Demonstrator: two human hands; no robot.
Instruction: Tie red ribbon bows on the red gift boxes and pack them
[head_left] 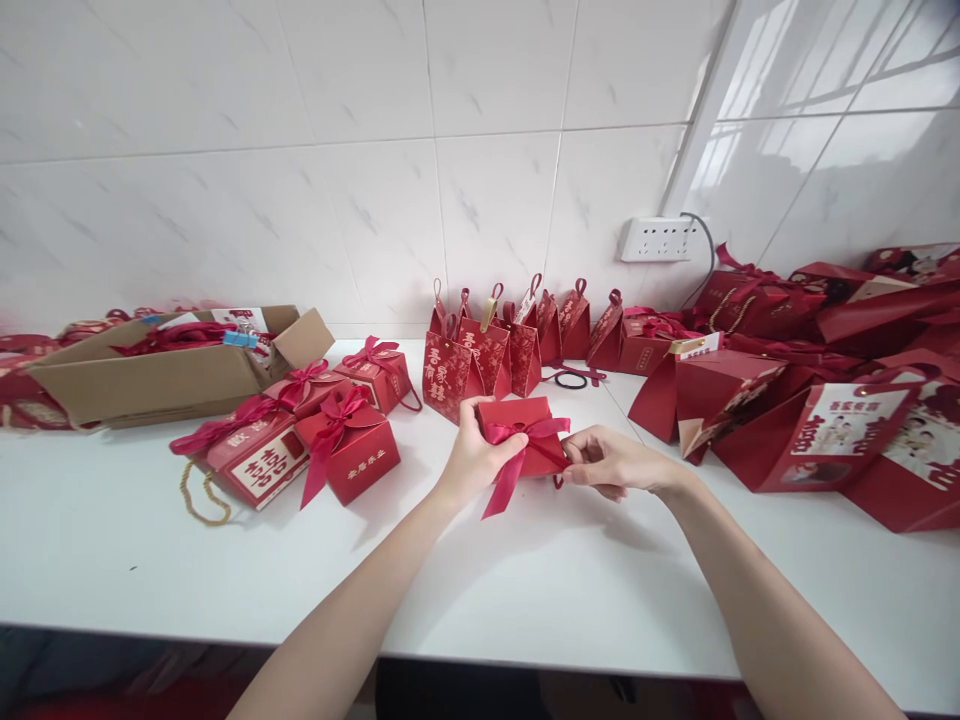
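Note:
Just above the white tabletop, a small red gift box (529, 412) sits between my hands, with a dark pink ribbon (504, 488) tied across its front. My left hand (480, 450) is closed around the box's left side, its thumb pressing on the ribbon. At the right side, the fingers of my right hand (604, 462) are pinched together on the ribbon by the box's edge. To the left stands a finished-looking red box with a bow (364, 465), beside a larger box bearing a white label (266, 468). The box's underside is hidden.
Several red triangular boxes with loop handles (446, 372) line the wall. An open cardboard box (150, 385) holding ribbons lies at the left. Red boxes are piled (817, 430) at the right. A black hair tie (570, 380) and a power strip (658, 240) are behind.

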